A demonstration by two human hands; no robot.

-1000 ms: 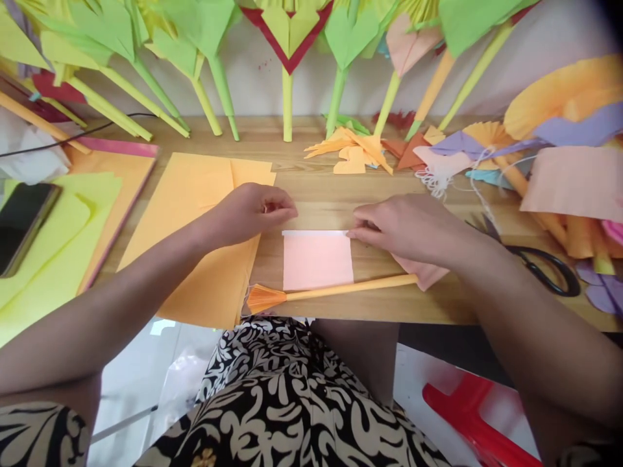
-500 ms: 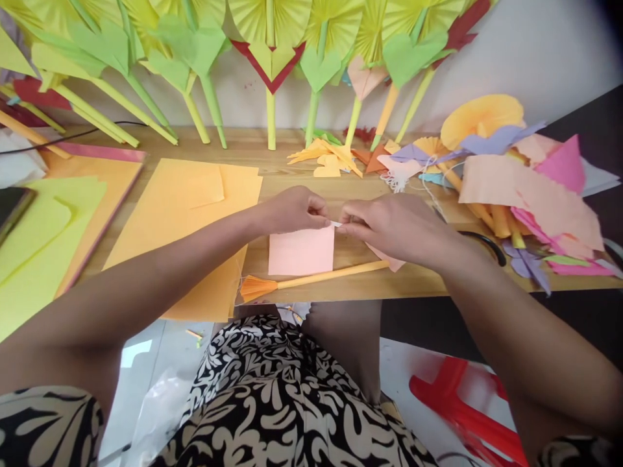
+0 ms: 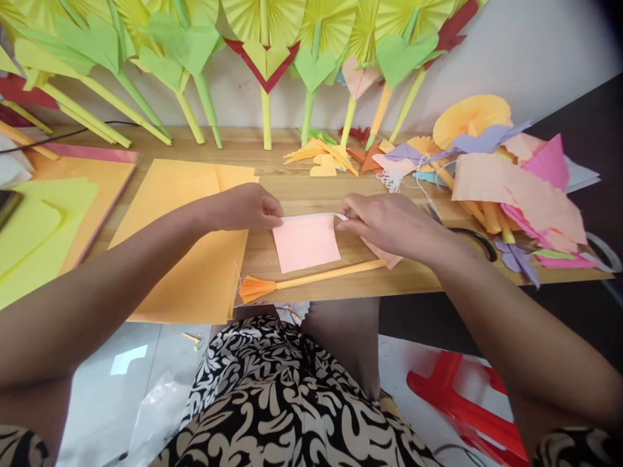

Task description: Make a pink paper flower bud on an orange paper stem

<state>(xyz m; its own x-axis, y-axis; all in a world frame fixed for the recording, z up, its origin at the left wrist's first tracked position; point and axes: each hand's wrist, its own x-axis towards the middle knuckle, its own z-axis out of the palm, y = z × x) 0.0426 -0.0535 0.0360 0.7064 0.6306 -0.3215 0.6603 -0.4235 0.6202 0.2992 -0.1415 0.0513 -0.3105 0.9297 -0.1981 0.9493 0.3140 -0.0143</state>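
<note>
A small pale pink paper sheet (image 3: 306, 242) lies on the wooden table (image 3: 302, 188) in front of me, its far edge folded over. My left hand (image 3: 248, 207) pinches the sheet's far left corner with closed fingers. Fingers pressed together, my right hand (image 3: 389, 224) grips the far right corner. A second pink scrap (image 3: 384, 254) sticks out from under my right hand. An orange paper stick with a pleated fan end (image 3: 302, 280) lies just in front of the pink sheet.
Orange sheets (image 3: 189, 233) and yellow sheets (image 3: 43, 233) lie at the left. Green and yellow paper flowers (image 3: 265, 58) lean on the back wall. A heap of coloured paper cuttings (image 3: 516, 181) and black scissors (image 3: 474, 237) sit at the right. A red stool (image 3: 462, 408) stands below.
My left hand has slid back to the sheet's left corner after meeting the right hand at the middle. The sheet now lies slightly turned. The view shifted a little.
</note>
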